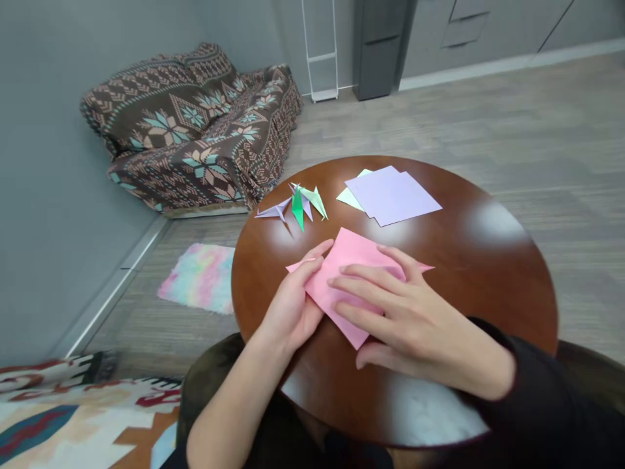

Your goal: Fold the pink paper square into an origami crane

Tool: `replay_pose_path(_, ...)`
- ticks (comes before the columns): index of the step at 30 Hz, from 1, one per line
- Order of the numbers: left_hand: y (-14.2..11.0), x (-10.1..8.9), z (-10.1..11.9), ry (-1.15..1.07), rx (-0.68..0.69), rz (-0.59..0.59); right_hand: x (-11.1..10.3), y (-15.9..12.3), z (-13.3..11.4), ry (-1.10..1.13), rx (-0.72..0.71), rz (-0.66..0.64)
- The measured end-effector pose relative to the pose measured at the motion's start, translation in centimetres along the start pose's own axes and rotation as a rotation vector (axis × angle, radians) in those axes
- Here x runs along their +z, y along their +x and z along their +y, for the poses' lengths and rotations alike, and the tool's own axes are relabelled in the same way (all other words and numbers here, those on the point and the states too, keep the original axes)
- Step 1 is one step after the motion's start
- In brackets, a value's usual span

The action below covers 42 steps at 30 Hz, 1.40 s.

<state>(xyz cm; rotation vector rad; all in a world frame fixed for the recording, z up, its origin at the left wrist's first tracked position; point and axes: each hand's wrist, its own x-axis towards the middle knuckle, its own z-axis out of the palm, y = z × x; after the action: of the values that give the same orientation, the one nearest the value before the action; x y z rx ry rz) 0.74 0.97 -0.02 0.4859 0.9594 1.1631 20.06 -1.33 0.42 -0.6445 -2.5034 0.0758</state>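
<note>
the left hand point(290, 309) is pinching the left side of the folded pink paper point(344, 253), and the right hand point(395, 309) is lying across its top, fingers slightly spread. the paper is staying above the middle of the round brown table point(488, 280). beyond it, folded paper figures point(297, 208) are clustering leftward; lilac sheets point(394, 195) are overlapping a pale green sheet point(349, 199). a patterned sofa point(209, 137) is standing behind.

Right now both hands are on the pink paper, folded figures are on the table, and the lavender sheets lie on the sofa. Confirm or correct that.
The last part is wrong: the head view shows the lavender sheets on the table. The rest is right: left hand and right hand are on the pink paper, and folded figures are on the table.
</note>
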Motion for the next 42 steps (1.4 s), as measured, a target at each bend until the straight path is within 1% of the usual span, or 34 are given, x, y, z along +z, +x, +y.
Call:
replay_pose_path(2, 0.0, 0.1, 0.1, -0.05, -0.063, 0.025, 0.4, 0.0, 0.0, -0.011, 0.022, -0.011)
replay_pose_path(6, 0.1, 0.2, 0.0, -0.13, -0.117, 0.023, 0.6, -0.1, 0.2, -0.058, 0.069, 0.079)
replay_pose_path(8, 0.1, 0.3, -0.2, -0.16, -0.113, 0.038, 0.5, -0.1, 0.3, -0.064, 0.085, 0.119)
replay_pose_path(9, 0.1, 0.3, -0.2, -0.168, -0.097, 0.048, 0.5, -0.1, 0.4, -0.059, 0.098, 0.142)
replay_pose_path(11, 0.1, 0.4, -0.3, -0.161, -0.022, 0.042, 0.3, -0.2, 0.6, -0.036, 0.137, 0.204)
replay_pose_path(15, 0.0, 0.0, -0.3, -0.041, 0.194, -0.06, 0.0, -0.3, 1.0, 0.007, 0.25, 0.396)
replay_pose_path(17, 0.0, -0.3, -0.3, 0.049, 0.269, -0.097, 0.0, -0.3, 1.3, 0.004, 0.294, 0.447)
replay_pose_path(19, 0.0, -0.7, -0.4, 0.162, 0.297, -0.11, 0.1, -0.5, 1.5, -0.014, 0.319, 0.45)
replay_pose_path(22, 0.1, -1.1, -0.4, 0.284, 0.291, -0.113, 0.4, -0.7, 1.8, -0.06, 0.319, 0.422)
replay_pose_path(24, 0.1, -1.1, -0.3, 0.232, 0.259, -0.106, 0.5, -0.9, 2.0, -0.087, 0.304, 0.387)
replay_pose_path(27, 0.2, -0.9, -0.1, 0.095, 0.151, -0.107, 0.6, -1.0, 2.1, -0.08, 0.247, 0.349)
replay_pose_path(30, 0.1, -0.7, 0.0, 0.043, 0.074, -0.108, 0.4, -0.9, 1.9, -0.055, 0.164, 0.37)
replay_pose_path(33, 0.0, -0.8, 0.1, 0.025, 0.022, -0.165, 0.1, -0.9, 1.6, -0.006, 0.07, 0.379)
replay_pose_path(35, 0.0, -0.9, 0.1, 0.051, 0.006, -0.197, -0.1, -0.9, 1.5, 0.033, 0.008, 0.376)
replay_pose_path(39, 0.0, -1.2, 0.3, 0.097, 0.086, -0.184, -0.6, -1.0, 1.7, 0.01, -0.023, 0.352)
replay_pose_path(40, 0.0, -1.2, 0.3, 0.085, 0.069, -0.194, -0.6, -1.0, 1.8, -0.011, -0.019, 0.347)
replay_pose_path(42, 0.0, -1.2, 0.2, 0.048, -0.023, -0.23, -0.7, -1.0, 2.0, -0.062, -0.014, 0.342)
